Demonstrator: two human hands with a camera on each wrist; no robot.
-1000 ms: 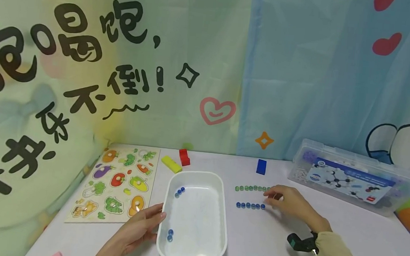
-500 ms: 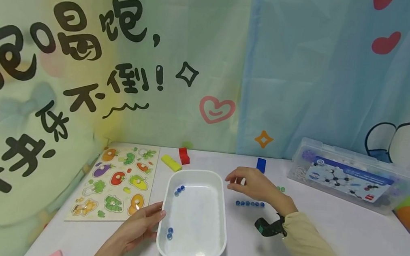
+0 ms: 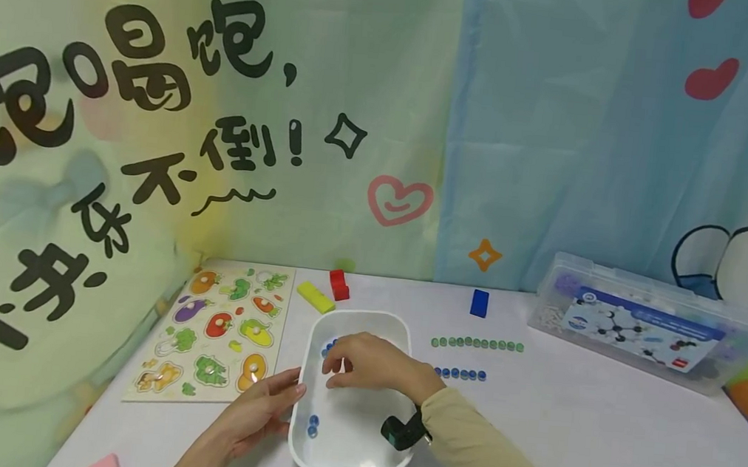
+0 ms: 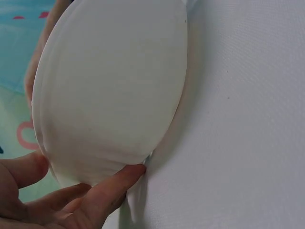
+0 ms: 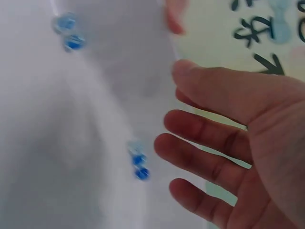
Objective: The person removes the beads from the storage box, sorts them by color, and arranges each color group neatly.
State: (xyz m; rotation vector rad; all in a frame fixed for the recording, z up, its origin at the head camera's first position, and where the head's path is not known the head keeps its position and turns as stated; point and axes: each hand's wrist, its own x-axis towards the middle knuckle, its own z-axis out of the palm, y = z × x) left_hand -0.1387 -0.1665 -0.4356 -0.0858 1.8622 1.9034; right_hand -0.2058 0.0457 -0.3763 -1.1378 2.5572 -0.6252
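Note:
In the head view a white plastic tray [image 3: 354, 465] stands on the table, with my left hand [image 3: 258, 416] holding its left side. The left wrist view has the thumb at the rim and the fingers against the tray's outer wall [image 4: 114, 95]. My right hand [image 3: 369, 366] hovers over the tray, its fingers loosely bent; nothing shows between them in the right wrist view. Inside lie a cluster of three blue glass beads [image 5: 138, 160] and a pair of blue beads [image 5: 70, 32]. Right of the tray are a row of green beads [image 3: 478, 343] and a row of blue beads [image 3: 465, 374], partly hidden by the right wrist.
A vegetable puzzle board [image 3: 207, 345] lies to the left. Behind the tray are a yellow block [image 3: 316, 297], a red block [image 3: 339, 285] and a blue block [image 3: 479, 303]. A clear plastic box [image 3: 646, 324] stands back right; a pink piece [image 3: 103, 466] lies front left.
My right hand has moved left from the ends of the bead rows to above the tray, uncovering the green row. My left hand keeps its hold on the tray.

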